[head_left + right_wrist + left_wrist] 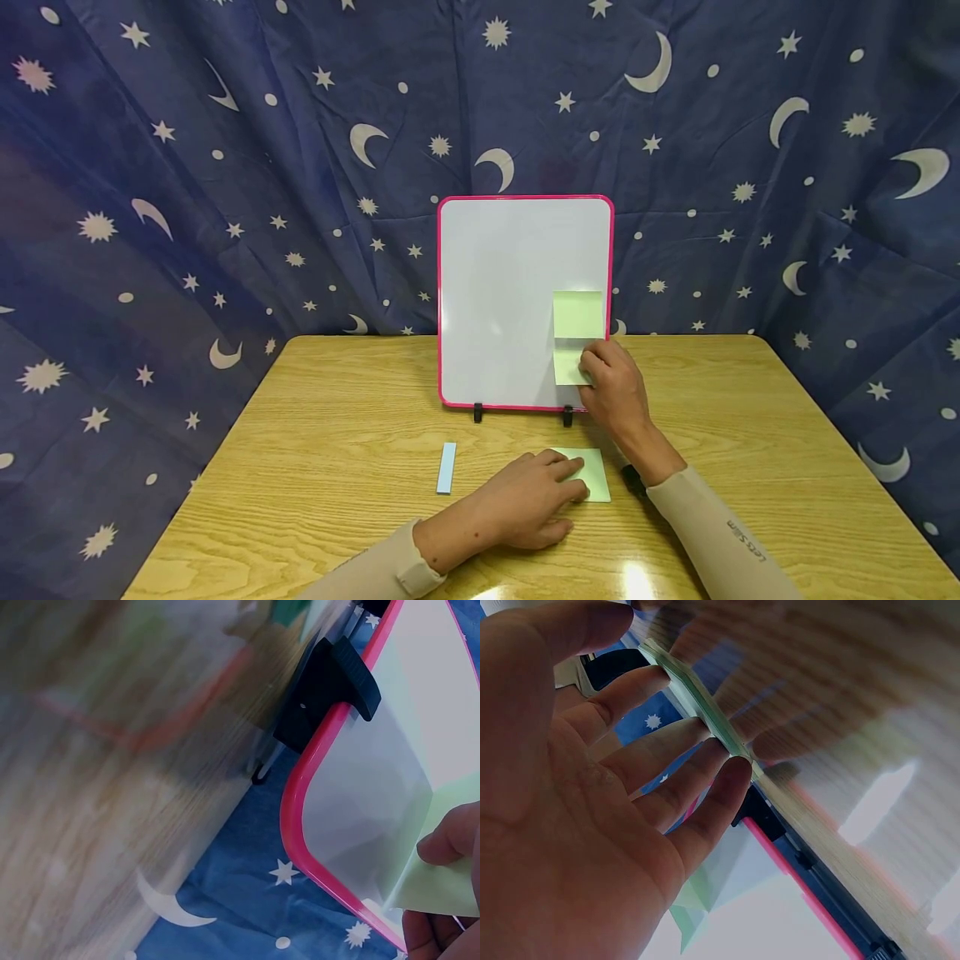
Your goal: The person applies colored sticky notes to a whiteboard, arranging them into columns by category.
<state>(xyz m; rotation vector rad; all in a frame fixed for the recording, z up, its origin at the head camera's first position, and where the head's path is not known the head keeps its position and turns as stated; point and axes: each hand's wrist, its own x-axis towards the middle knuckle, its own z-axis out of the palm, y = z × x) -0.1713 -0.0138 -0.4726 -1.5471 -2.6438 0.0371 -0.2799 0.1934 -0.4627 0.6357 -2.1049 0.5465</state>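
Observation:
A white board with a pink frame stands upright on the table. Two pale green sticky notes are on its lower right: an upper note and, right below, a lower note. My right hand pinches the lower note by its right side, thumb on the near face in the right wrist view, where the note bends out from the board. On the table, my left hand rests its fingertips on a pad of green sticky notes. The left wrist view shows straight fingers along the pad's edge.
A light blue strip lies on the wooden table left of my left hand. Black feet hold the board's bottom edge. Something black lies partly under my right forearm. A dark blue curtain with stars and moons hangs behind.

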